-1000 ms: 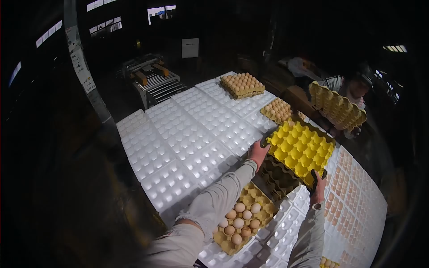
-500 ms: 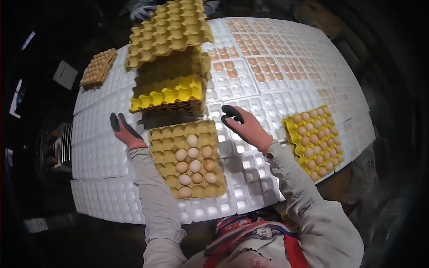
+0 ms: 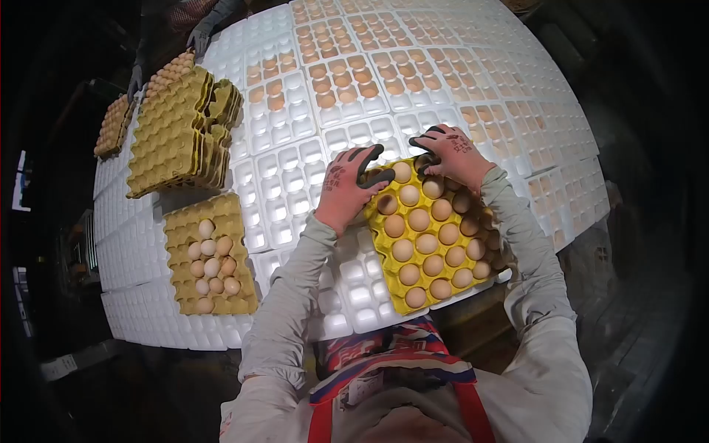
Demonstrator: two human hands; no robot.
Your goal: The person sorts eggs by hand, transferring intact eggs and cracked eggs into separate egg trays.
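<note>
Brown eggs fill a yellow egg tray (image 3: 395, 284) in front of me, at the right of the table. My left hand (image 3: 351, 184), in a pink and black glove, is at the tray's far left corner. Its fingers and thumb are apart, with a gap between them. At the far edge, my right hand (image 3: 452, 156) reaches over the eggs, fingers bent and parted from the thumb. An egg (image 3: 401, 172) shows between the two hands. No egg is visibly held in either glove. The right forearm covers part of the tray's right side.
To the left lies a tan egg tray (image 3: 240, 299) with several paler eggs. Behind it stands a stack of yellow egg trays (image 3: 159, 140). White foam trays (image 3: 284, 177) cover the table, many at the back holding eggs. A co-worker's gloved hand (image 3: 199, 37) is at the far left.
Both hands have moved right, from around the tan tray to the yellow tray of eggs. The view has turned right. The raised yellow trays are now down on the stack.
</note>
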